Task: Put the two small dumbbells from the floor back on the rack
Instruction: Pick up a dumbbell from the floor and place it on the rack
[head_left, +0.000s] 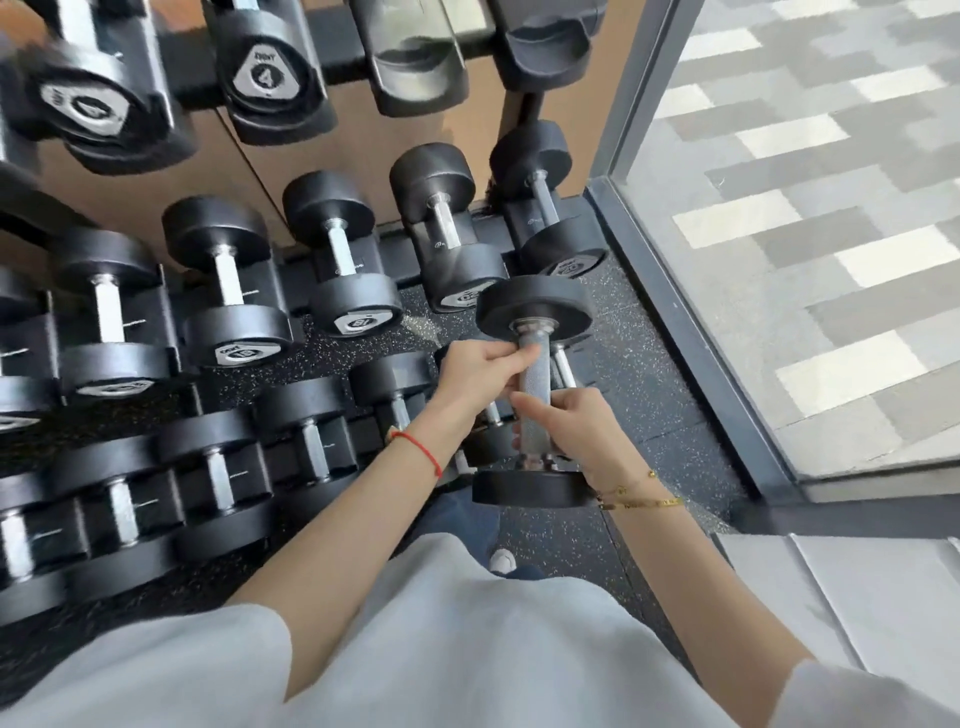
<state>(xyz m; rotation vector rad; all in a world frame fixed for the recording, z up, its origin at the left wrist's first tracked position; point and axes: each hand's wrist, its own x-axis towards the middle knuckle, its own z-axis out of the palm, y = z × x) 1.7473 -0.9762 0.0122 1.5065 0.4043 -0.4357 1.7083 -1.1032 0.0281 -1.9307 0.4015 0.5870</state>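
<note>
A small black dumbbell (535, 387) with a knurled steel handle is held in the air, upright, above the speckled floor in front of the rack. My left hand (480, 371) grips the upper part of the handle. My right hand (569, 423) grips the lower part. Behind the held one, a second dumbbell (563, 364) is mostly hidden, only its shaft showing. The rack's upper tier has two vacant black cradles (415, 57) at the top right, beside dumbbells marked 4 (267, 73).
Rows of larger black dumbbells (343, 260) fill the lower tiers to the left and ahead. A glass wall with a dark metal frame (691, 322) closes off the right side. My shoe (503, 561) stands on the speckled rubber floor (639, 384) below the hands.
</note>
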